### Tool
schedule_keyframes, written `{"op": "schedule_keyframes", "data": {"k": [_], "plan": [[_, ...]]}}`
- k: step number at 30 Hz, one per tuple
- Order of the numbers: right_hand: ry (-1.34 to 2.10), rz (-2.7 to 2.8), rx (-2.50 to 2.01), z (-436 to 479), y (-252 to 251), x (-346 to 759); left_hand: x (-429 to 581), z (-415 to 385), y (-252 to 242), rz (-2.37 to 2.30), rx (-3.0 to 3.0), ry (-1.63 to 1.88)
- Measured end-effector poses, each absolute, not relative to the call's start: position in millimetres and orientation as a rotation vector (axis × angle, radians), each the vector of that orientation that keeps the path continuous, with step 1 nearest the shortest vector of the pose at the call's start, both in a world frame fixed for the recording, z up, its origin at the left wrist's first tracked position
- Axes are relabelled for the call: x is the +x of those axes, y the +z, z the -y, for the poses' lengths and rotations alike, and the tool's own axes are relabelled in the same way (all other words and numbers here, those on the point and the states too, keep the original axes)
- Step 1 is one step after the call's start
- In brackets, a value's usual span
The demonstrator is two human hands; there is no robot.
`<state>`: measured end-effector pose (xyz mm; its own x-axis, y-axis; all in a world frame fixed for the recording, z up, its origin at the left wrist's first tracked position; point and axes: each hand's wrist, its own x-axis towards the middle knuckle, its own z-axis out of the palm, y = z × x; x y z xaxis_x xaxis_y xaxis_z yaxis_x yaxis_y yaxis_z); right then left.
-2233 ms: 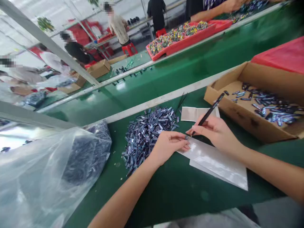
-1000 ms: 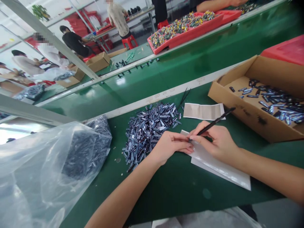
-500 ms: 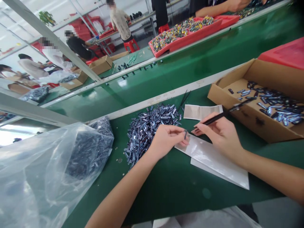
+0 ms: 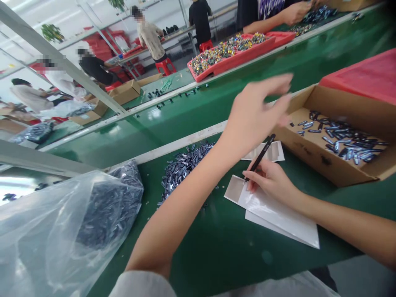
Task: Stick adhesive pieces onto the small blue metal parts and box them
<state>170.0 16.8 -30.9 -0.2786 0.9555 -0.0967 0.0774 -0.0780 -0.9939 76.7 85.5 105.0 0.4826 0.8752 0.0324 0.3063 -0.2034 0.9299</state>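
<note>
My left hand [image 4: 258,109] is raised at the near left corner of the cardboard box [image 4: 312,152], thumb and fingers apart and blurred by motion. A small dark piece [image 4: 291,124] shows just below its fingertips. Black tweezers [image 4: 261,159] are in my right hand [image 4: 269,177], their tips down at a glossy white backing sheet [image 4: 278,214] with a greyish end strip. Under my left forearm lies a heap of small shiny dark pieces [image 4: 182,165], partly hidden by the arm. Similar pieces [image 4: 352,140] lie scattered inside the box.
A clear plastic bag [image 4: 105,214] of dark pieces stands at the left. Another pale sheet [image 4: 276,152] lies beside the box. Beyond the ledge runs a green belt [image 4: 173,119], with a red tray [image 4: 229,57] of colourful parts behind it. Several people sit or stand at benches further back.
My left hand has gone from the sheet up and right to the box, and the small dark piece is no longer between its fingers. My right hand has lowered the tweezers to the sheet.
</note>
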Motion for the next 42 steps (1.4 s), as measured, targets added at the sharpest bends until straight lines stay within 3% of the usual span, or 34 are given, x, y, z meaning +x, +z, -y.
{"op": "schedule_keyframes", "data": {"k": [1,6,11,22,33,42], "plan": [[1.450,1.430,-1.174,-17.1,-30.9,170.0,60.6,-75.3,93.0,-1.058,1.919,0.843],[1.408,1.469,-1.221,-17.4,-26.2,169.3,1.6,-13.0,26.6,-1.280,2.304,0.380],[1.370,1.505,-1.270,-17.6,-24.4,167.7,-6.9,18.8,-5.0,-1.307,2.352,0.408],[1.389,1.467,-1.244,-18.2,-25.0,166.9,-4.4,17.5,0.2,-1.316,2.273,0.437],[1.417,1.396,-1.217,-17.0,-26.9,168.3,6.3,-47.9,8.0,-1.670,1.866,0.463],[1.401,1.387,-1.194,-15.9,-25.1,167.9,1.4,-48.0,9.2,-1.656,1.886,0.329]]}}
